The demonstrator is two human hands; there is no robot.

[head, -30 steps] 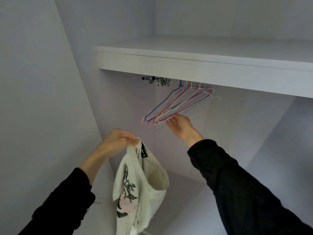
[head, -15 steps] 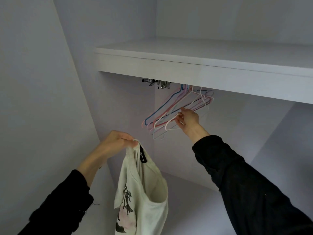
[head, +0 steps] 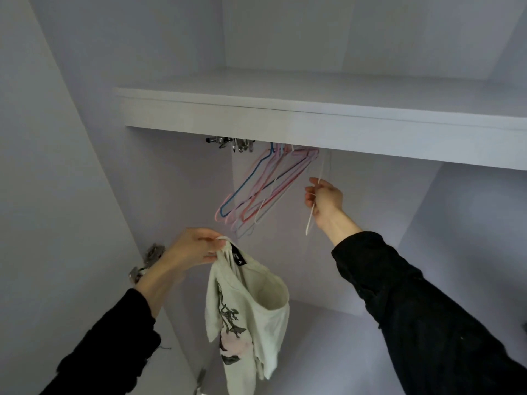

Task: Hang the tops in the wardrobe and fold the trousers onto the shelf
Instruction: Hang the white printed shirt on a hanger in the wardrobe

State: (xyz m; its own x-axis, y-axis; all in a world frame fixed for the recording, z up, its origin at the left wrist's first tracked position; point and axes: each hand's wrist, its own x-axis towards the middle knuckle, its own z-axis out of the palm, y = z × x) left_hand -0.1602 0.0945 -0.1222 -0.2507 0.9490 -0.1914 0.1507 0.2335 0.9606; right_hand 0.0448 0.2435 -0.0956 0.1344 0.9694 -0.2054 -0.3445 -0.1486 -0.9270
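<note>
Right hand (head: 323, 199) pinches thin white wire hanger (head: 313, 208) — long axis near vertical, up-right of cream floral-print top (head: 245, 315); left hand (head: 196, 248) grips top's neckline.

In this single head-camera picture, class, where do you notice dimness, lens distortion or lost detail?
Head view: light is dim and even, no glare; the white wardrobe shelf looks slanted by the wide lens; the thin white wire hanger in the right hand nearly vanishes against the wall; the cream floral top stays sharp.

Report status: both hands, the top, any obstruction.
Left hand pinches cream floral-print top at its neckline. Right hand grips thin white wire hanger, apart from coloured hanger bunch. Nothing in the way.
</note>
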